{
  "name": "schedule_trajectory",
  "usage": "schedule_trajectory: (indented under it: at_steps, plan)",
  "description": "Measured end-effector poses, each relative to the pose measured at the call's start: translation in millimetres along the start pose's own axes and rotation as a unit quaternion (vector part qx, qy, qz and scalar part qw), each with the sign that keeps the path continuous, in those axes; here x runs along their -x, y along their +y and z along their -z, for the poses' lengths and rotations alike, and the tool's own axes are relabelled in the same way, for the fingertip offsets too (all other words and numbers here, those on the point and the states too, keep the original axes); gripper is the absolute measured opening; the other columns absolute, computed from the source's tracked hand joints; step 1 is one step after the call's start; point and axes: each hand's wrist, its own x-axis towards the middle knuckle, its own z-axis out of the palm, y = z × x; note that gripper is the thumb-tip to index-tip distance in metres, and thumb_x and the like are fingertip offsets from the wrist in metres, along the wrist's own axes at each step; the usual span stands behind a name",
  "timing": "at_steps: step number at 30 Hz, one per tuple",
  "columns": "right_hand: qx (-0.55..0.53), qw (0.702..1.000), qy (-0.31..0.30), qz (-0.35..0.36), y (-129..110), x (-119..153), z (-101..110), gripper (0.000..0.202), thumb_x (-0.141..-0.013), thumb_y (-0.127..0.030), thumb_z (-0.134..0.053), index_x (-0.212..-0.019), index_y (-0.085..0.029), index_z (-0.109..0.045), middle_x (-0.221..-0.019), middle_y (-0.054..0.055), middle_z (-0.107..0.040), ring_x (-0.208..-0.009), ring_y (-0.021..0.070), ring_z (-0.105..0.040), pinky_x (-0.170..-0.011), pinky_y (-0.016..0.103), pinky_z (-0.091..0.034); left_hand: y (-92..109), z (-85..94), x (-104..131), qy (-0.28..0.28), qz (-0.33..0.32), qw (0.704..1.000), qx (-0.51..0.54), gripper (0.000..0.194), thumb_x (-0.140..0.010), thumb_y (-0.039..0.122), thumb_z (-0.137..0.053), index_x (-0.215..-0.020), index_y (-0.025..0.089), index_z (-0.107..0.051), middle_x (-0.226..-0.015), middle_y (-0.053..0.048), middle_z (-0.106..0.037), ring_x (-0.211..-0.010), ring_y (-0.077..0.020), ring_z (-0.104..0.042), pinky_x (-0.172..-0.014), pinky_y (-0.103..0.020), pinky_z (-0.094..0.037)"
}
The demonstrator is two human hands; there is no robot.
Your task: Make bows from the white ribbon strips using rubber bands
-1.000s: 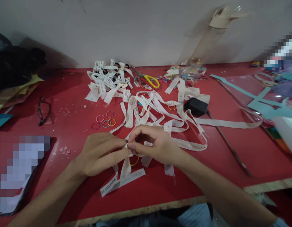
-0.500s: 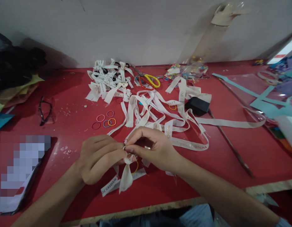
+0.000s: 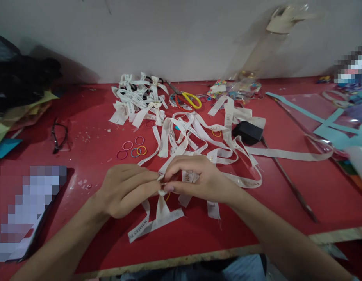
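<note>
- While the left hand (image 3: 126,191) and right hand (image 3: 197,177), nearly closed, pinch the white ribbon (image 3: 162,207), it sits in the near middle.
- Its bunched part could slip if they pinch loosely.

Passable at centre left, over red tabletop (image 3: 90,152) between wiry black object (image 3: 54,136) and coloured rings (image 3: 138,149); likewise at lower right, beyond brown rod (image 3: 292,186); blocked mid-frame by looped white ribbon (image 3: 164,138) and black block (image 3: 248,132), upper centre by knotted ribbons (image 3: 136,97) and scissors (image 3: 185,95)
</note>
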Motion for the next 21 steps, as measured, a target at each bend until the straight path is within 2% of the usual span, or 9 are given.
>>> schedule_trajectory:
  at_steps: [1,3,6,12,17,21]
  plan:
    - [-0.011,1.000,-0.009,-0.026,0,0,1,0.009,-0.083,-0.024,-0.070,-0.085,-0.016,-0.069,-0.082,0.002,-0.071,-0.077,0.0123,-0.065,-0.073,0.024,-0.050,-2,-1.6,1,0.000,-0.029,1.000,-0.009,0.016,-0.095,0.019,-0.050,-0.093,0.013,-0.064,-0.086,-0.008,-0.074,-0.072,-0.0177,-0.068,-0.062,-0.031,-0.055]
    - [-0.042,0.996,-0.024,-0.076,-1,0,2,0.012,-0.083,-0.028,-0.070,-0.087,-0.016,-0.068,-0.082,0.001,-0.071,-0.075,0.0117,-0.065,-0.070,0.022,-0.050,-4,-3.5,3,0.002,-0.046,0.999,-0.025,0.017,-0.095,0.019,-0.048,-0.092,0.013,-0.064,-0.085,-0.008,-0.073,-0.072,-0.0181,-0.067,-0.060,-0.031,-0.055]
    - [-0.078,0.989,-0.047,-0.118,1,0,3,0.015,-0.082,-0.031,-0.071,-0.085,-0.016,-0.066,-0.080,0.000,-0.069,-0.072,0.0103,-0.063,-0.067,0.021,-0.049,-5,-2.7,1,0.009,-0.049,0.998,-0.042,0.017,-0.094,0.020,-0.048,-0.091,0.016,-0.064,-0.082,-0.006,-0.072,-0.070,-0.0167,-0.066,-0.058,-0.029,-0.055]
    - [-0.103,0.983,-0.073,-0.136,4,0,4,0.016,-0.086,-0.031,-0.066,-0.086,-0.015,-0.066,-0.079,0.001,-0.068,-0.069,0.0095,-0.060,-0.064,0.020,-0.048,-3,1.2,-3,0.004,-0.036,0.999,-0.040,0.022,-0.096,0.020,-0.042,-0.093,0.016,-0.064,-0.082,-0.006,-0.073,-0.069,-0.0161,-0.066,-0.057,-0.029,-0.053]
    - [-0.051,0.992,-0.061,-0.096,3,0,5,0.011,-0.087,-0.025,-0.062,-0.086,-0.015,-0.067,-0.080,0.002,-0.070,-0.072,0.0105,-0.062,-0.067,0.021,-0.048,-3,2.2,-7,-0.008,-0.042,0.999,-0.022,0.019,-0.095,0.016,-0.045,-0.092,0.013,-0.063,-0.080,-0.007,-0.072,-0.065,-0.0167,-0.065,-0.053,-0.029,-0.051]
    - [-0.046,0.992,-0.068,-0.098,1,0,5,0.011,-0.088,-0.024,-0.060,-0.085,-0.015,-0.066,-0.081,0.002,-0.070,-0.072,0.0104,-0.063,-0.068,0.021,-0.049,-4,2.5,-8,-0.011,-0.049,0.998,-0.021,0.020,-0.096,0.018,-0.044,-0.091,0.015,-0.064,-0.080,-0.006,-0.073,-0.067,-0.0164,-0.066,-0.054,-0.028,-0.051]
